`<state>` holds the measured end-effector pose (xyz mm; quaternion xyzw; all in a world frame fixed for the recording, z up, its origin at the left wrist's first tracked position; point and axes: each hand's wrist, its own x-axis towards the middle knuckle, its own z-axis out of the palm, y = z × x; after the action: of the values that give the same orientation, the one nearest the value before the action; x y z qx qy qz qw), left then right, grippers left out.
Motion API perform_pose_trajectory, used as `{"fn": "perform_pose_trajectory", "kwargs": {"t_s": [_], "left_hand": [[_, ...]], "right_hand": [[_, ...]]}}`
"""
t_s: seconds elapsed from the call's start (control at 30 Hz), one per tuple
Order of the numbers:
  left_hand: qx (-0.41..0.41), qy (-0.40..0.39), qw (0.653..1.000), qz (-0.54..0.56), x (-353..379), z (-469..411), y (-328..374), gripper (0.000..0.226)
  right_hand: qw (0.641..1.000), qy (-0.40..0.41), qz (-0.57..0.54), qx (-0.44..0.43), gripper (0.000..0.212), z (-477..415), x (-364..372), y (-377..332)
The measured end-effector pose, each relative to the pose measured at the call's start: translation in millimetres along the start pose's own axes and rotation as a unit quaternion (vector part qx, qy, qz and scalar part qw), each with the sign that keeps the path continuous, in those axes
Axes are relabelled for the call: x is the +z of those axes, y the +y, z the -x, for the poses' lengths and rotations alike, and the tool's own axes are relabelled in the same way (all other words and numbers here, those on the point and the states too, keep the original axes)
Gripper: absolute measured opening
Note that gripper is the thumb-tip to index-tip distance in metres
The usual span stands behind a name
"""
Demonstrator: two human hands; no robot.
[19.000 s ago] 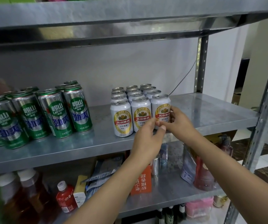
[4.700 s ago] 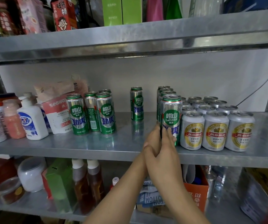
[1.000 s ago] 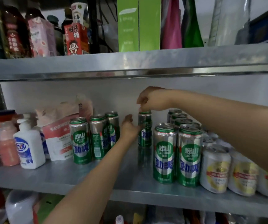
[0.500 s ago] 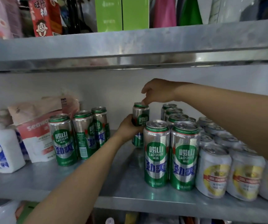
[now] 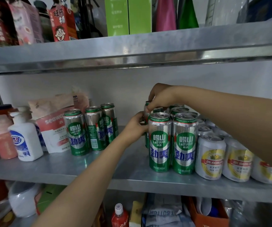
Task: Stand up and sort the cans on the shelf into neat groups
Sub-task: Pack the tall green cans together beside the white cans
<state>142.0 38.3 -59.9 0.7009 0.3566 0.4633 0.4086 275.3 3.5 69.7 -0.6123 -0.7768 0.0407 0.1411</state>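
Observation:
Tall green Laoshan cans stand in two rows [image 5: 173, 143] right of centre on the metal shelf [image 5: 76, 167]. Behind the front-left can is another green can [image 5: 146, 110], mostly hidden. My left hand [image 5: 136, 124] grips its side and my right hand [image 5: 160, 97] pinches its top from above. Three more green cans [image 5: 91, 128] stand upright to the left. Short white-and-yellow cans [image 5: 223, 159] are grouped at the right, against the green rows.
A white pump bottle [image 5: 24, 136], pink bottles [image 5: 2, 138] and a red-and-white pouch [image 5: 55, 126] fill the shelf's left end. The upper shelf [image 5: 132, 46] hangs low overhead with boxes on it. Bottles and packets crowd the lower shelf [image 5: 148, 213].
Both hands have carried the lone green can rightward from the middle of the shelf to just behind the front-left can of the right-hand group.

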Motion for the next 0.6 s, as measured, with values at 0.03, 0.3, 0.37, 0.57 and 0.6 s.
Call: {"fn": "perform_pose_trajectory", "kwargs": {"t_s": [0.03,0.3,0.37,0.57,0.6], "left_hand": [[0.001,-0.005,1.0,0.008,0,1,-2,0.042],[0.008,-0.029,0.999,0.019,2,13,-12,0.053],[0.009,-0.029,0.999,0.017,3,16,-12,0.054],[-0.019,-0.038,0.999,-0.018,9,37,-3,0.046],[-0.027,-0.048,0.998,-0.021,8,43,-3,0.056]], "right_hand": [[1.0,-0.002,0.007,0.004,0.054,1,1,0],[0.997,-0.054,0.036,0.034,0.043,-4,6,-1],[0.996,-0.072,0.046,0.041,0.038,-5,3,-4],[0.994,-0.074,0.069,0.026,0.04,-2,-5,-4],[0.995,-0.066,0.075,0.02,0.045,-1,-6,-5]]}}
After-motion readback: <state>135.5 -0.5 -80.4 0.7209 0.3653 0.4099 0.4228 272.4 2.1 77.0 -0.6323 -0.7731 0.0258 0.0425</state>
